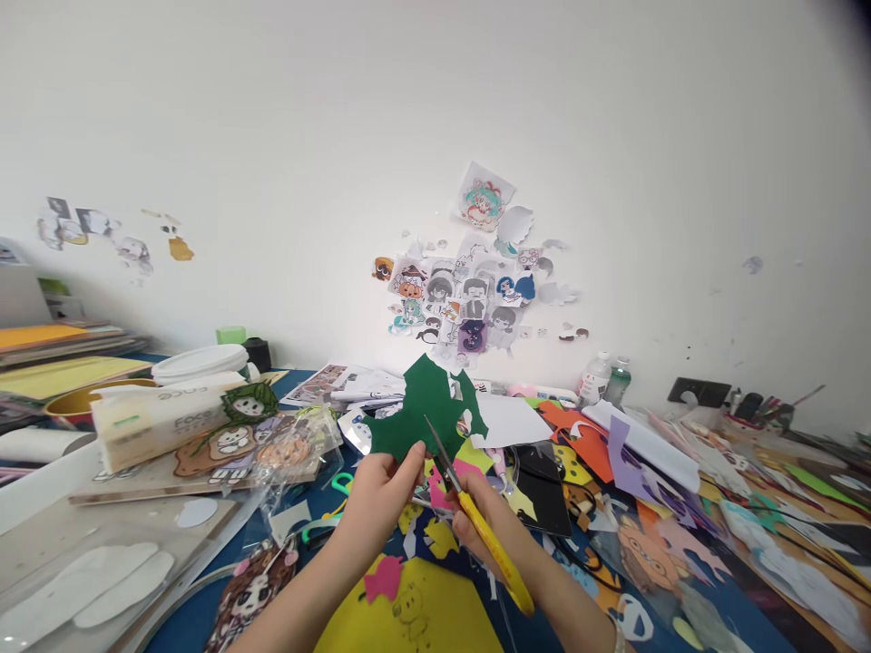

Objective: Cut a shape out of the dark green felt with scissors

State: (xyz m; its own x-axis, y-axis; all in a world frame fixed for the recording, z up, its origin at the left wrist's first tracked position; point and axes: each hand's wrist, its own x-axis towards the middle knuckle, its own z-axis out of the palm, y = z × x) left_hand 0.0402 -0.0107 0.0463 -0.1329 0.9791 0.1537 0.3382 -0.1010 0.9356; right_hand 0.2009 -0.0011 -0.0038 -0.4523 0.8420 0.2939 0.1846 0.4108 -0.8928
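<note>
Work in hand, left to right: one left hand (389, 488), thumb and fingers pinching the lower edge of a green sheet (418, 399); the sheet itself, held up above the middle of the table (755, 612); one pair of scissors (486, 538), blades lying across the sheet's lower part; one right hand (502, 519), curled around the yellow handles. Whether the blades stand parted, we cannot tell. As to progress, we judge the cutting partway: the outline shows notches and curves, gaps open at the right beside a narrow strip, and the broad left portion is whole.

Materials, again left to right: white cut-outs (82, 589), flat and rounded; one soft-walled tissue pack (146, 431); one clear plastic bag (292, 444), crinkled and glossy; the green sheet, matte, thin, irregular, paper or felt, we cannot say; one pink scrap (383, 579), jagged, on a yellow sheet (463, 612); the scissors, slim metal blades, smooth handles; one black sheet (550, 494), flat; purple paper (621, 453), angular
</note>
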